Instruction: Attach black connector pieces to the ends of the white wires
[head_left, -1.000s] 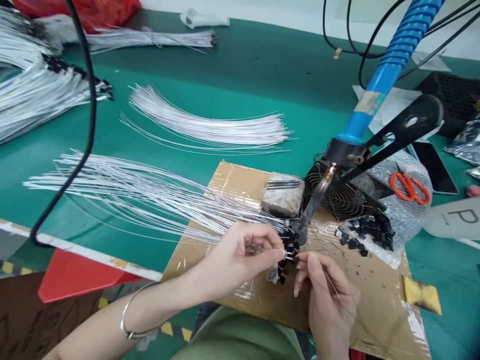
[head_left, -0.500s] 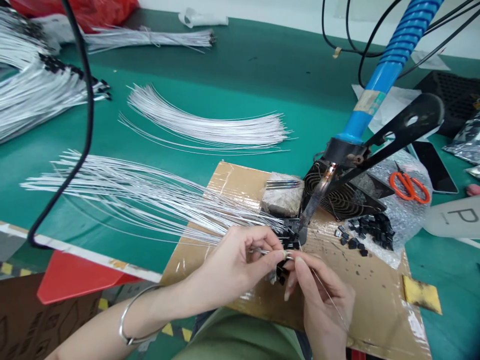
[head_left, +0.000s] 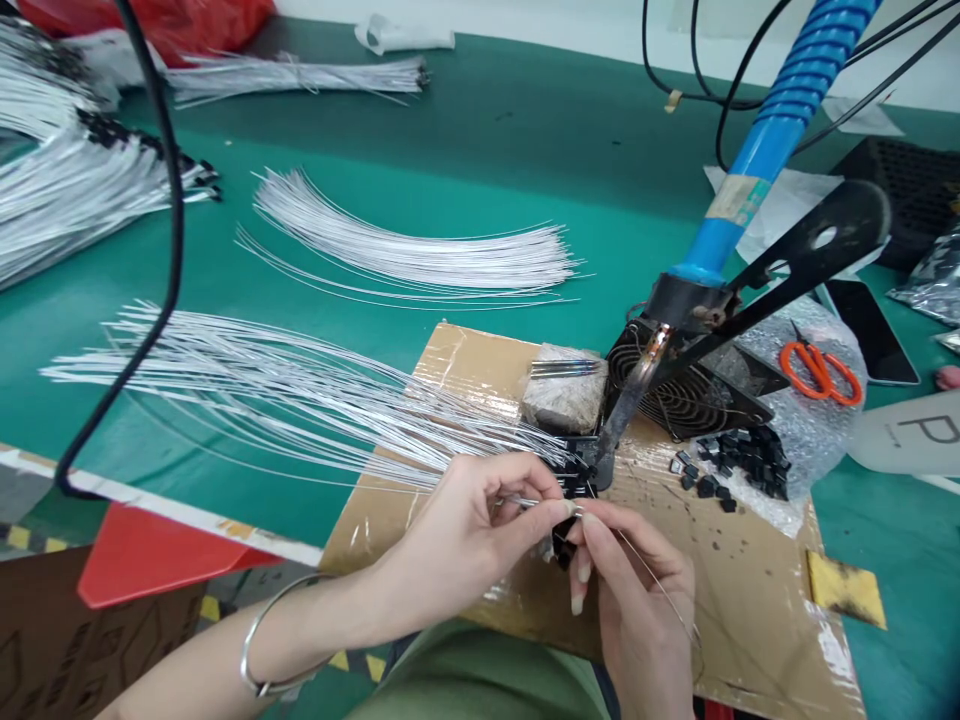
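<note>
My left hand (head_left: pixel 487 540) is closed in a pinch, thumb against forefinger, on a thin white wire (head_left: pixel 519 500) of which only a short length shows. Its fingertips meet those of my right hand (head_left: pixel 637 580), also pinched. A fine strand of solder wire (head_left: pixel 652 570) runs up across the right hand to its fingertips. Just beyond them, the tip of a blue-handled soldering iron (head_left: pixel 626 405) points down in its stand. Many white wires (head_left: pixel 322 390) lie fanned out, their right ends by a small black block (head_left: pixel 581 455). The exact joint between my fingertips is too small to make out.
Under my hands lies a taped cardboard sheet (head_left: pixel 750 610). Around it are a grey block (head_left: pixel 562 400), a black fan (head_left: pixel 667 385), black plastic pieces (head_left: pixel 750 460), orange scissors (head_left: pixel 817 375) and a yellow sponge (head_left: pixel 846 590). Another wire bundle (head_left: pixel 420 240) rests behind; a black cable (head_left: pixel 176 200) hangs left.
My right hand has shifted slightly left and turned a little, its fingertips staying by the left ones. The left hand has hardly moved.
</note>
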